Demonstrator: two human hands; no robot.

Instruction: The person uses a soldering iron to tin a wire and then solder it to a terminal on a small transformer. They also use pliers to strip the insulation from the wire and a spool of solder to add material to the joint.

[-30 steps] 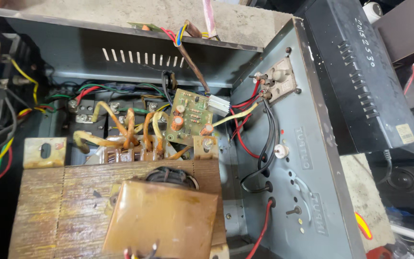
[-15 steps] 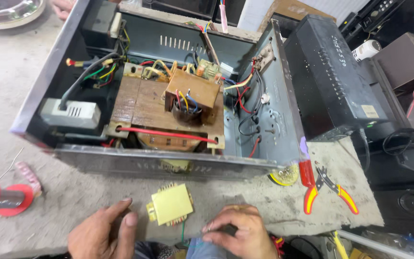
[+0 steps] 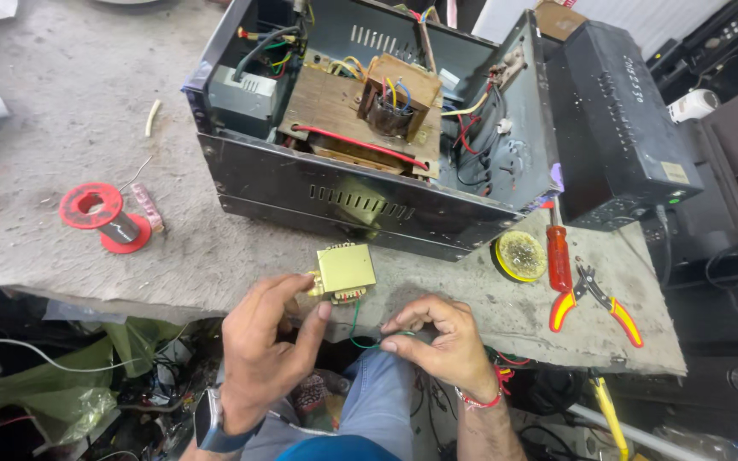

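Steadying the small brass-coloured transformer (image 3: 345, 271) at the worktop's (image 3: 215, 248) six o'clock edge, my left hand (image 3: 265, 341) closed its grip on the dense, rigid core, best held there, while my right hand (image 3: 442, 341) pinched its thin, fragile green wire (image 3: 357, 329).

A small pale rectangular label (image 3: 675, 173) sits on the black box's near right corner. A brown cardboard box (image 3: 559, 19) stands behind it.
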